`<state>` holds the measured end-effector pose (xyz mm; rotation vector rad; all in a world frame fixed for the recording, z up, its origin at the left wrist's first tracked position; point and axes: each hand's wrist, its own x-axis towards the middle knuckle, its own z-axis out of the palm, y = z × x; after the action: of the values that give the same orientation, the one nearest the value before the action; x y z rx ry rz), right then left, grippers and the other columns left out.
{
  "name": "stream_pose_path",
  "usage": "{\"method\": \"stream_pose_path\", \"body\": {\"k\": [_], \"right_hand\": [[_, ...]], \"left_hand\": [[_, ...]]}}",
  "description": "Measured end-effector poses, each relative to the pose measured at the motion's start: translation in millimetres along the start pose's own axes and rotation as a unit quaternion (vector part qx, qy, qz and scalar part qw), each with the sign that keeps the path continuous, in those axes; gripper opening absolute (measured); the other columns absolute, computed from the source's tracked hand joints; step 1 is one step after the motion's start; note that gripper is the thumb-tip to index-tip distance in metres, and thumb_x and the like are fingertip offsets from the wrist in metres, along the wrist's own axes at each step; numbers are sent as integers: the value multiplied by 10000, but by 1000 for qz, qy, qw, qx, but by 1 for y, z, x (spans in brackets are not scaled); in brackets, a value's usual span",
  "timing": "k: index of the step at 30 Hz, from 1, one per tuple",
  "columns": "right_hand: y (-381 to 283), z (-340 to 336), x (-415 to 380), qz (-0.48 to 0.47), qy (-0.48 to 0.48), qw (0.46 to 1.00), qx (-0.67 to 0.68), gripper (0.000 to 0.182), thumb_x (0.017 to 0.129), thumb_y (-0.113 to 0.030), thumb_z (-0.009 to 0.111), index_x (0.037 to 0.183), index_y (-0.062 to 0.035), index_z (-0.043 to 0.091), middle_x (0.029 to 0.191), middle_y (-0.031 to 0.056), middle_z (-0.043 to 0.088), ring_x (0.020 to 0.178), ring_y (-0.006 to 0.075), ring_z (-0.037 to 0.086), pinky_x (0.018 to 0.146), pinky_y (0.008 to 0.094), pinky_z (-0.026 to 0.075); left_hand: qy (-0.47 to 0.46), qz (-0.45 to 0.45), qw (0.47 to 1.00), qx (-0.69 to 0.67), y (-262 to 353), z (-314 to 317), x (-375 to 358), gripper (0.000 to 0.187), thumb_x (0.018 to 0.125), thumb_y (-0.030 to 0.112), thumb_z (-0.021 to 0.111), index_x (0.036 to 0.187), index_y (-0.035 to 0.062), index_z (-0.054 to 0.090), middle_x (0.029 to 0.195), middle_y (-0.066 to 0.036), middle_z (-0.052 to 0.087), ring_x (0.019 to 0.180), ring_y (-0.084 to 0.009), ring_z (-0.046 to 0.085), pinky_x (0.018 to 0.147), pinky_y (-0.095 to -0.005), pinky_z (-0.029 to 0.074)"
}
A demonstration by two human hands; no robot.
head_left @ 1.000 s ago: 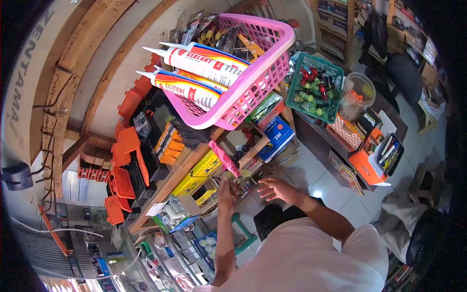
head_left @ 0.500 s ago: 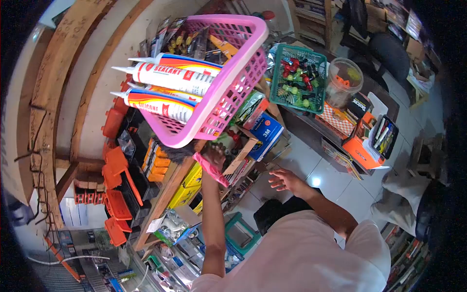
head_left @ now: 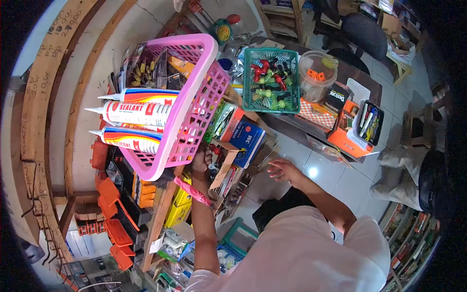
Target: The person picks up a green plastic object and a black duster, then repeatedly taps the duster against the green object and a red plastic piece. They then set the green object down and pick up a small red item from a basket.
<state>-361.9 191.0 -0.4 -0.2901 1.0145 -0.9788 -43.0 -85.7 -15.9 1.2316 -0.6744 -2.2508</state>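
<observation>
My left hand (head_left: 201,160) reaches under the rim of a pink plastic basket (head_left: 186,109), beside an open cardboard box (head_left: 224,168) on the shelf. Its fingers look curled, and what lies in them is hidden. A pink strip (head_left: 192,191) crosses in front of my left forearm, near a dark fuzzy thing (head_left: 165,176). White sealant tubes (head_left: 138,113) with pointed nozzles stick out of the basket. My right hand (head_left: 285,172) hangs in the air over the floor, fingers loosely bent and apart, holding nothing.
A green basket (head_left: 247,100) of red and green pieces stands on a dark table beside a clear tub (head_left: 316,90) and an orange box (head_left: 348,141). A blue 3M box (head_left: 249,141) sits on the shelf. Orange bins (head_left: 116,231) line the left side.
The view has shifted, so the basket and table appear further left. My left hand has drawn slightly back from the cardboard box's inside; my right hand stays raised.
</observation>
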Motion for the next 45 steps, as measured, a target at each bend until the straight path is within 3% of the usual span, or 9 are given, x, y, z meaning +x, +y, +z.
{"method": "stream_pose_path", "body": {"k": [6, 12, 16, 18, 23, 30, 34, 37, 45], "right_hand": [[-50, -25, 19, -128, 81, 987, -62, 280, 908, -315, 562, 1104, -116, 576, 949, 16, 631, 784, 127, 591, 710, 289, 465], [-150, -61, 89, -438, 271, 780, -356, 271, 868, -242, 607, 1047, -39, 603, 895, 93, 658, 813, 200, 635, 713, 360, 512], [-193, -58, 128, -312, 347, 712, -524, 344, 807, -310, 657, 997, -24, 637, 923, 165, 674, 859, 314, 664, 736, 413, 522], [-202, -47, 141, -182, 366, 623, -667, 369, 745, -347, 692, 941, -34, 670, 953, 196, 669, 889, 366, 652, 741, 463, 524], [-198, -52, 173, -188, 390, 592, -680, 352, 707, -343, 728, 885, -44, 675, 896, 163, 680, 844, 335, 667, 728, 451, 537], [-211, -25, 93, -265, 340, 631, -645, 390, 712, -400, 747, 825, -38, 656, 816, 156, 660, 764, 314, 663, 629, 430, 520], [-176, -13, 46, -441, 142, 718, -519, 427, 669, -404, 802, 768, -29, 626, 669, 118, 596, 576, 239, 558, 535, 351, 428], [-144, 27, -7, -263, -36, 809, -524, 426, 673, -414, 798, 794, -41, 634, 679, 121, 601, 614, 248, 578, 571, 349, 439], [-38, 55, -17, -408, -141, 669, -606, 303, 660, -259, 768, 824, -59, 609, 807, 115, 625, 745, 316, 618, 629, 410, 487]], "left_hand": [[138, 78, 959, 235, -6, 26, -33, 319, 965, 416, 431, 950, 119, 547, 664, 33, 524, 433, -66, 372, 349, -202, 231], [225, 196, 907, 296, -34, 121, -114, 300, 971, 384, 448, 1047, 110, 543, 720, 11, 586, 426, -60, 430, 344, -206, 253], [72, 337, 925, 159, -67, 125, -144, 345, 958, 383, 480, 1142, 100, 546, 687, -9, 553, 433, -62, 420, 376, -211, 271], [183, 291, 914, 216, -81, 163, -171, 398, 937, 446, 497, 1113, 94, 559, 666, 7, 518, 433, -58, 399, 387, -209, 266], [217, 264, 927, 154, -111, 186, -203, 331, 971, 367, 483, 1100, 77, 573, 626, 26, 462, 481, -45, 348, 445, -209, 254], [201, 259, 935, 137, -172, 177, -225, 308, 990, 332, 448, 1068, 61, 571, 628, 5, 486, 482, -54, 368, 448, -217, 287], [205, 198, 949, 132, -191, 192, -226, 336, 996, 348, 420, 1116, 60, 548, 675, -20, 548, 498, -55, 409, 470, -218, 322], [192, 193, 958, 93, -197, 208, -217, 386, 1000, 388, 377, 1108, 56, 540, 684, -30, 566, 495, -68, 432, 462, -228, 336], [189, 126, 963, 149, -216, 178, -209, 510, 992, 480, 295, 799, 63, 515, 616, -20, 504, 481, -88, 414, 458, -262, 308]]}}
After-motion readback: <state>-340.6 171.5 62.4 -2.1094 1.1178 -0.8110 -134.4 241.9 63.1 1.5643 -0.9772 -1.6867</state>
